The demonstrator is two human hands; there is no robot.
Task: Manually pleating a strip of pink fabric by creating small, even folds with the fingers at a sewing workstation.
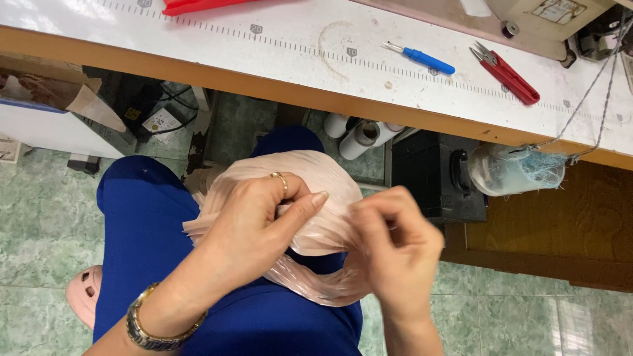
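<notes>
Head view, looking straight down at someone's lap: both hands are working a bundle of pale pink pleated fabric (310,198) that sits over the lap, just below the table edge (264,82). The left hand (254,227) has its fingers closed on the top of the fabric, thumb stretched out across the pleats, with a gold ring (281,177) on one finger and a metal watch (155,329) on the wrist. The right hand (399,240) is curled shut too, pinching the fabric's right edge, though the fingertips themselves are a bit blurred. A loop of the fabric hangs down between the two hands and rests on the blue trousers (151,224). Up on the white table top there's a printed ruler strip, a blue seam ripper (422,58) and red thread snips (508,74) lying near each other, well apart from the hands. Under the table you can see a few white thread cones (359,135) and a black box (435,175), plus a clear cup stuffed with bluish thread scraps (517,171) hanging off the edge. Green tile floor, and a pink clog (82,293) pokes out at lower left.
</notes>
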